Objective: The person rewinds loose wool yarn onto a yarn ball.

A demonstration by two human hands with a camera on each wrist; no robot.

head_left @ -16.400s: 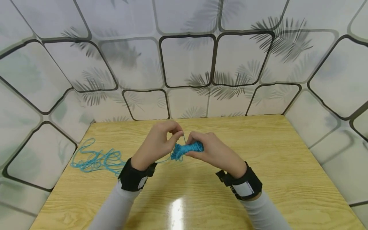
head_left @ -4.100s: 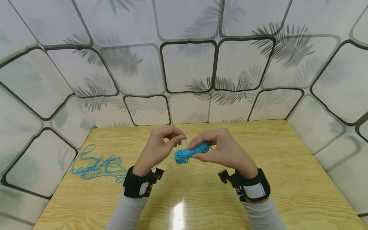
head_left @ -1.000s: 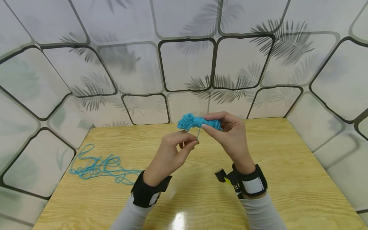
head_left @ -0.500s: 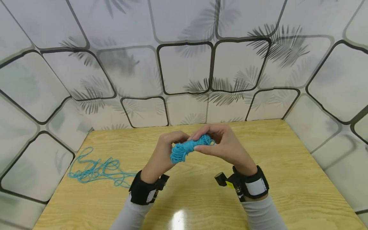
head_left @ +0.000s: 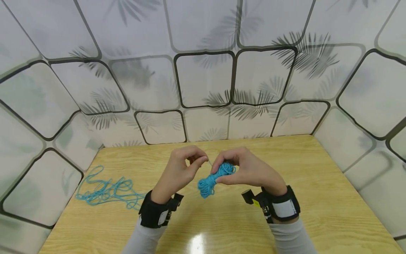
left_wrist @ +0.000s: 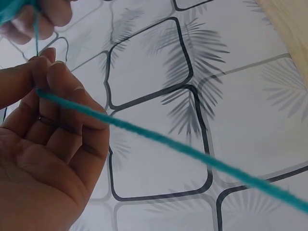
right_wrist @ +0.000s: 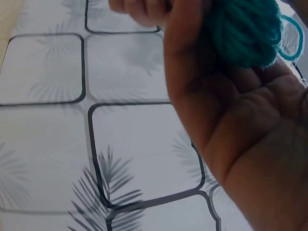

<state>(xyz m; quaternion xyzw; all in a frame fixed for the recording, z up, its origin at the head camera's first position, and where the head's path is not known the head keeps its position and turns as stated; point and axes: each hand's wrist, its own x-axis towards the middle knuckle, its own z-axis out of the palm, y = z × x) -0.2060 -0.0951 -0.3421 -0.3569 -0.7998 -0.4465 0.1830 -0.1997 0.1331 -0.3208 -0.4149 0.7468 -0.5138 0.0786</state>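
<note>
In the head view my right hand [head_left: 250, 171] grips a bundle of blue cord [head_left: 207, 185], wound tightly round its middle with loops bulging at both ends. One loop sticks out past the looped end of the bundle [right_wrist: 248, 33] in the right wrist view. My left hand [head_left: 179, 173], to the left of the bundle, pinches a single strand of the cord [head_left: 209, 162] between thumb and fingertips. That strand runs taut to the bundle's waist. In the left wrist view the cord [left_wrist: 163, 139] trails away from the pinch toward the lower right.
A loose tangle of the same blue cord [head_left: 109, 190] lies on the wooden table [head_left: 234, 225] at the left, its tail passing under the left wrist. A patterned backdrop [head_left: 203, 79] rises behind the table and at both sides. Each wrist wears a black strap with a small camera.
Since half a second ago, the left hand has come out from behind the bundle to its left, drawing the strand with it. The bundle has dropped slightly and tilted. The loose tangle looks much the same.
</note>
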